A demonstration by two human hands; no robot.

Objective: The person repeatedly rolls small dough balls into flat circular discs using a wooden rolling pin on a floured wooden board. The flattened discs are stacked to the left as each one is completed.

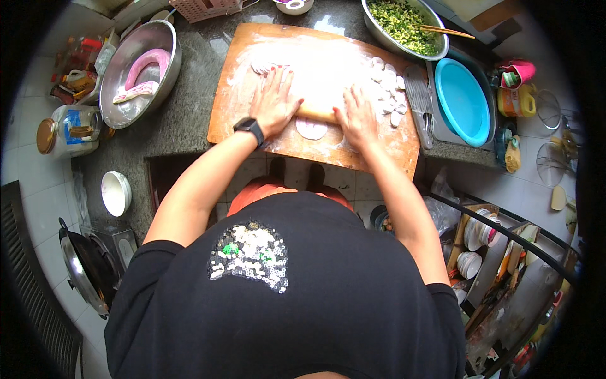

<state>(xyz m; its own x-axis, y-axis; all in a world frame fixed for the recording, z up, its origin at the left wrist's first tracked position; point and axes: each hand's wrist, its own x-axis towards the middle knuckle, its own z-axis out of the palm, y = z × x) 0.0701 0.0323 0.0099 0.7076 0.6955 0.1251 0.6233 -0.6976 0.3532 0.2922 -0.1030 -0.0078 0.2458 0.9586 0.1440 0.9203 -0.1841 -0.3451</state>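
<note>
A wooden rolling pin (316, 112) lies across the floured wooden board (265, 41), with its ends under my two palms. My left hand (274, 102) presses on its left end, fingers stretched forward. On the right end rests my right hand (357, 116), also with extended fingers. A flat round dough wrapper (311, 129) sits just on my side of the pin, its far edge hidden. Beyond my left fingertips is a small stack of rolled wrappers (265, 66), partly covered. Several small floured dough pieces (389, 85) are scattered to the right of my right hand.
A cleaver (419, 102) lies along the board's right edge, beside a blue basin (461, 102). Behind stands a metal bowl of chopped green filling (402, 28) with chopsticks (447, 31). At left, a steel basin (111, 106) holds a pinkish dough roll (150, 61). A white bowl (116, 194) is nearer me.
</note>
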